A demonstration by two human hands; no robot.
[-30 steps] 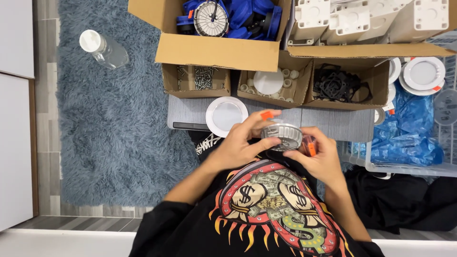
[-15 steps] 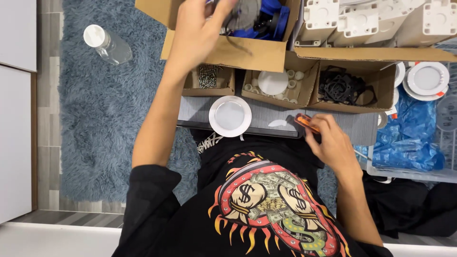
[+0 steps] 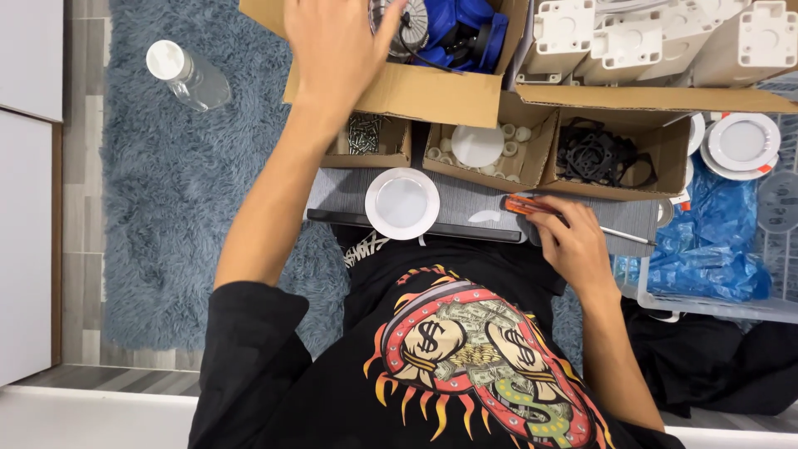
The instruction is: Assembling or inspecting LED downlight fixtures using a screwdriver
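Note:
My left hand (image 3: pixel 337 50) reaches into the big cardboard box (image 3: pixel 399 87) at the top. Its thumb and fingers are on a round finned metal lamp part (image 3: pixel 409 18), which lies against blue parts (image 3: pixel 465 33); the fingertips are cut off by the frame's edge. My right hand (image 3: pixel 569 241) rests on the grey board (image 3: pixel 465 208) across my lap and grips an orange-handled screwdriver (image 3: pixel 519 204), whose shaft points right. A white round lamp cover (image 3: pixel 402 203) lies on the board between my hands.
Three small open boxes stand beyond the board: screws (image 3: pixel 364 133), white caps with a disc (image 3: pixel 478 145), and black rings (image 3: pixel 594 154). White housings (image 3: pixel 648 37) lie top right, white lamps (image 3: pixel 740 141) and blue bags (image 3: pixel 715 249) at right. A plastic bottle (image 3: pixel 187 76) lies on the blue rug.
My left hand went from my lap up into the big box, carrying the round lamp part. My right hand lowered onto the board with the screwdriver.

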